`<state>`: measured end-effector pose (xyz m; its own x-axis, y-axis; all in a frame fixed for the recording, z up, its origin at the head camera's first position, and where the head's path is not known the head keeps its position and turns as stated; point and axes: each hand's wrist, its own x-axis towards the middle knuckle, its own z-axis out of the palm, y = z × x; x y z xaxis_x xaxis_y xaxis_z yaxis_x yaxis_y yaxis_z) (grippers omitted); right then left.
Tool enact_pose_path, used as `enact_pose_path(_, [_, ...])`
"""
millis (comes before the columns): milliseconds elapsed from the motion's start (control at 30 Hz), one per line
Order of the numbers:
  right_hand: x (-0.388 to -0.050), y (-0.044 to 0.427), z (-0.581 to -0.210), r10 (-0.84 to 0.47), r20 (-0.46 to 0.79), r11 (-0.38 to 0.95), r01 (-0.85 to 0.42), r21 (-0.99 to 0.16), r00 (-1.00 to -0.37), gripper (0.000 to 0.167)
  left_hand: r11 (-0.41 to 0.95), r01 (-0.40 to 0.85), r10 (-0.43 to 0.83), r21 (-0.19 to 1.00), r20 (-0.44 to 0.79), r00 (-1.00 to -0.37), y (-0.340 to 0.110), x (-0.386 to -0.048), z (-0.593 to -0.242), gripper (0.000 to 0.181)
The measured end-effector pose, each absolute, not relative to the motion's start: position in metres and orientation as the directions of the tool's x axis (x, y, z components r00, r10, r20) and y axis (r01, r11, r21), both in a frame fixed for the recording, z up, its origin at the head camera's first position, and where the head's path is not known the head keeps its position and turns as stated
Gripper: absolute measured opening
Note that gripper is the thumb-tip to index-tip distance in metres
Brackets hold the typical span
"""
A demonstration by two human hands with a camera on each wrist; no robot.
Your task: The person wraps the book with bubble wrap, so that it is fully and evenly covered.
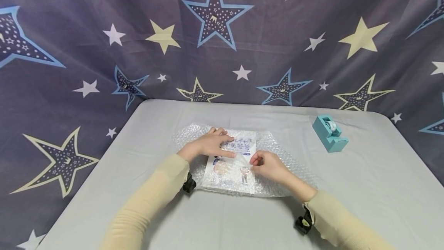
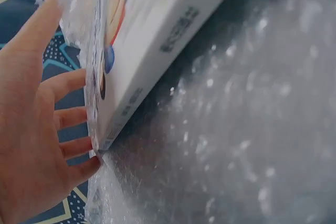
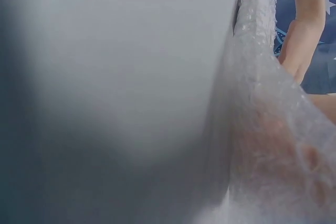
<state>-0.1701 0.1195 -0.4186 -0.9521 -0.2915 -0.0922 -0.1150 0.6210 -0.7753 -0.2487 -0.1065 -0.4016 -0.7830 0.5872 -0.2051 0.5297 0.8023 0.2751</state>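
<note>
A white book [image 1: 229,182] with blue lettering and a coloured picture lies on bubble wrap [image 1: 277,180], with some wrap over its cover. My left hand [image 1: 210,144] rests on the upper left of the cover, its fingers spread over the wrap. In the left wrist view the book's spine [image 2: 152,66] stands beside that left hand [image 2: 37,108]. At the book's right edge, my right hand [image 1: 269,165] pinches the wrap between thumb and fingers. The right wrist view shows that hand only blurred, behind the bubble wrap [image 3: 257,61].
A teal tape dispenser [image 1: 329,134] with a roll of clear tape stands at the back right of the grey-covered table [image 1: 222,223]. Behind the table hangs a dark curtain [image 1: 270,49] with a star pattern.
</note>
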Motion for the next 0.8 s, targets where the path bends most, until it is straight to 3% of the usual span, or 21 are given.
enact_pose_path(433, [-0.172, 0.121, -0.416, -0.358, -0.081, 0.616, -0.170, -0.769, -0.930, 0.011, 0.829, 0.543, 0.556, 0.130, -0.104, -0.824, -0.092, -0.249, -0.409, 0.060])
enact_pose_path(633, [-0.181, 0.116, -0.415, -0.349, -0.046, 0.629, -0.198, -0.752, -0.936, 0.020, 0.841, 0.533, 0.541, 0.098, -0.104, -0.835, -0.090, -0.248, -0.407, 0.060])
enact_pose_path(800, [-0.188, 0.114, -0.415, -0.361, -0.015, 0.652, -0.241, -0.719, -0.932, 0.011, 0.831, 0.546, 0.556, 0.105, -0.104, -0.825, -0.089, -0.247, -0.407, 0.060])
